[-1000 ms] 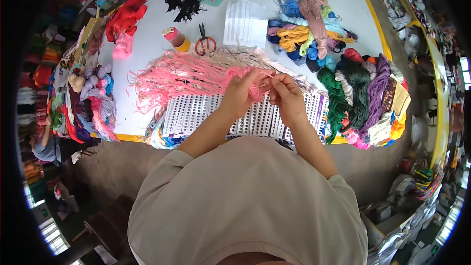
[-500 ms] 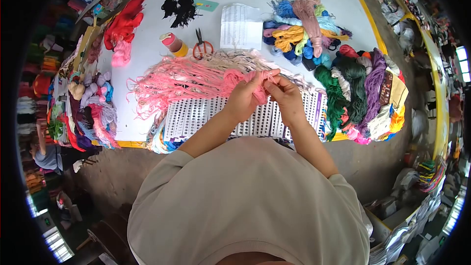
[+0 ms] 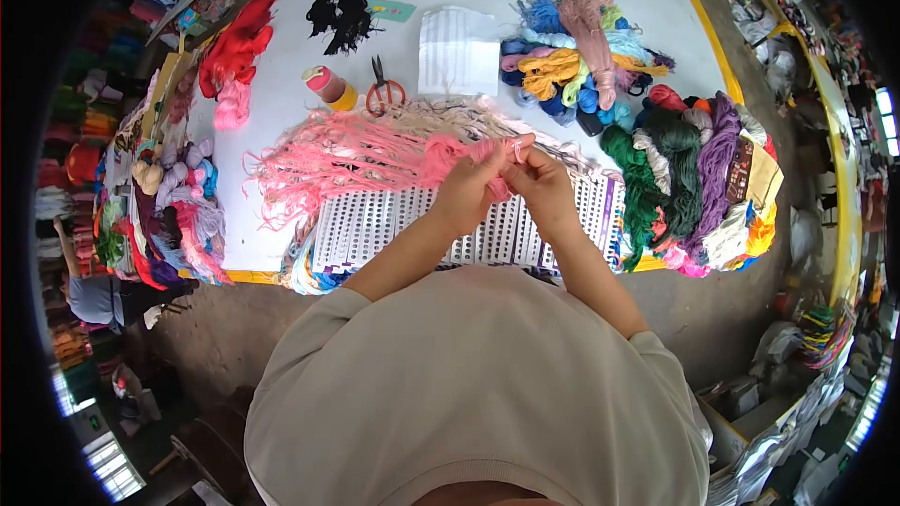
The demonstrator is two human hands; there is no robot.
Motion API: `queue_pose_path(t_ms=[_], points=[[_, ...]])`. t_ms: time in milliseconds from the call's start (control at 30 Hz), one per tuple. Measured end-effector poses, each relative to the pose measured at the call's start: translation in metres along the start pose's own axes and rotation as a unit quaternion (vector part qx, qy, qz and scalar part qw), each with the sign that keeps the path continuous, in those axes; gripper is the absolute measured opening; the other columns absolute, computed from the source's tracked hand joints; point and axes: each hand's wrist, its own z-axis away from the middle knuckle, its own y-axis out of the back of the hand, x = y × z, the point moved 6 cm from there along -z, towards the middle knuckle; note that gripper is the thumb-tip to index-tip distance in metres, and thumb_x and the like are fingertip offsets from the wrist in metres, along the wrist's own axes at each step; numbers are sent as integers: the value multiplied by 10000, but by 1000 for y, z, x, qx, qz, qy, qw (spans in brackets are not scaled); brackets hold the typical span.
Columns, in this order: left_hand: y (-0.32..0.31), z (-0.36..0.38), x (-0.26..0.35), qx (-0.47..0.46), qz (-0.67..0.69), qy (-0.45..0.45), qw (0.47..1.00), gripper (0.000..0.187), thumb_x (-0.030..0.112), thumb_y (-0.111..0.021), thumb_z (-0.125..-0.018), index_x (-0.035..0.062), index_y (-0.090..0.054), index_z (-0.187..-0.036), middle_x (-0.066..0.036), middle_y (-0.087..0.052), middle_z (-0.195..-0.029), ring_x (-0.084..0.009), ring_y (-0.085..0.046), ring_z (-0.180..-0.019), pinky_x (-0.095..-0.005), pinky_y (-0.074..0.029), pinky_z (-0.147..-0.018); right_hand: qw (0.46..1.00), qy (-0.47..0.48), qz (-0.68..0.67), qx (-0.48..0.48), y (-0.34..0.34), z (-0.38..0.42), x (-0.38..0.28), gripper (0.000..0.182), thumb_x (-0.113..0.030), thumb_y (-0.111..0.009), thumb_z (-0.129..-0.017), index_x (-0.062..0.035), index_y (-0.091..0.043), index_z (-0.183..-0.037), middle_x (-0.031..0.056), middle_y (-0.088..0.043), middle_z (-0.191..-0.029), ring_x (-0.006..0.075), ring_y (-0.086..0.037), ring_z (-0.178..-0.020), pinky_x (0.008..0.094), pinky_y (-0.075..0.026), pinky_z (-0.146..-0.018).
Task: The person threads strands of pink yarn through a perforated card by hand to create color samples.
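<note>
Both hands meet over the near middle of the table. My left hand [image 3: 467, 189] is closed around a skein of pink thread [image 3: 441, 157], part of which sticks out past the fingers. Close against it on the right, my right hand [image 3: 544, 187] pinches strands at the skein's end, fingertips nearly touching the left ones. Under and left of the hands spreads a long pile of pink threads [image 3: 328, 157], with cream and dark strands behind. White cards with rows of holes [image 3: 375, 230] lie below the hands, threads hanging from their edges.
Red-handled scissors [image 3: 385, 96], a thread cone [image 3: 330, 87] and a printed sheet [image 3: 459, 52] lie beyond the pile. Black thread [image 3: 344, 9] and red skeins [image 3: 234, 49] are at left; mixed skeins [image 3: 562, 56] and green and purple skeins [image 3: 689, 159] at right. Another person [image 3: 92, 300] is at far left.
My hands stay almost in place at the pink skein, with the right fingers shifting slightly on the strands. The other person's arm at far left has moved a little.
</note>
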Motion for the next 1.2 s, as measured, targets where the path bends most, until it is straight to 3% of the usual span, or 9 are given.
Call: queue_pose_path(t_ms=[33,333,533,800,967,1000,1067,1167,1200], points=[[-1,-1,1,13,-47,6,999,463,325,-400,-994,9,-460,-1328,-99,-529,-1266,-189,-518,-1146,-356,-432,-963,1000,2,-1,0,2,-2,1,88,-59,-624,-876,-33,-650,-955,-42,-591,-773,27,-497,-686,191,-410,-627],[-1,-12,-2,40,47,1,998,439,285,-424,-987,-6,-475,-1311,-79,-508,-1303,-180,-509,-1154,-341,-419,-972,981,-55,-181,33,12,-4,1,60,-37,-598,-874,-29,-632,-923,-12,-611,-814,52,-533,-679,200,-442,-644],[-1,-18,-11,59,33,8,998,444,290,-425,-987,-15,-477,-1305,-80,-526,-1275,-170,-513,-1141,-342,-420,-960,997,-12,-71,36,19,-11,14,85,-67,-586,-889,-24,-622,-953,-2,-618,-829,55,-544,-685,208,-452,-636],[3,-23,-17,75,69,16,995,444,296,-447,-982,-7,-480,-1305,-79,-548,-1242,-160,-537,-1100,-321,-438,-934,987,-58,-149,35,21,-10,3,105,-79,-600,-884,-12,-617,-962,10,-627,-843,55,-563,-713,194,-455,-639],[4,-22,-15,100,-38,-10,994,390,230,-428,-992,-18,-493,-1286,-97,-545,-1254,-170,-557,-1091,-314,-455,-935,987,-61,-143,35,24,-13,13,83,-91,-588,-894,-34,-612,-949,7,-618,-828,54,-573,-723,204,-467,-632],[4,-22,-13,101,-38,-11,994,390,230,-428,-992,-18,-493,-1286,-97,-545,-1254,-170,-557,-1091,-314,-455,-935,975,-70,-208,29,25,-13,16,77,-115,-576,-903,-57,-603,-946,-5,-608,-826,56,-554,-686,205,-470,-639],[-8,-16,13,73,-335,-176,923,351,170,-386,-997,-50,-504,-1245,-136,-548,-1256,-200,-536,-1155,-322,-429,-988,958,-81,-273,22,28,-12,13,73,-139,-564,-913,-80,-594,-942,-17,-597,-825,59,-534,-649,206,-472,-646],[11,-25,19,83,-286,-171,939,319,102,-364,-987,-78,-503,-1210,-170,-540,-1265,-242,-551,-1155,-351,-438,-992,914,-149,-377,24,36,-5,7,76,-149,-553,-918,-93,-580,-961,-24,-580,-796,54,-456,-558,206,-460,-604],[10,-21,32,86,-374,-200,902,289,108,-393,-976,-70,-535,-1153,-190,-546,-1250,-264,-597,-1083,-367,-486,-932,912,-180,-364,-59,35,0,10,87,-163,-554,-919,-98,-576,-973,-27,-571,-790,52,-431,-546,203,-446,-587]])
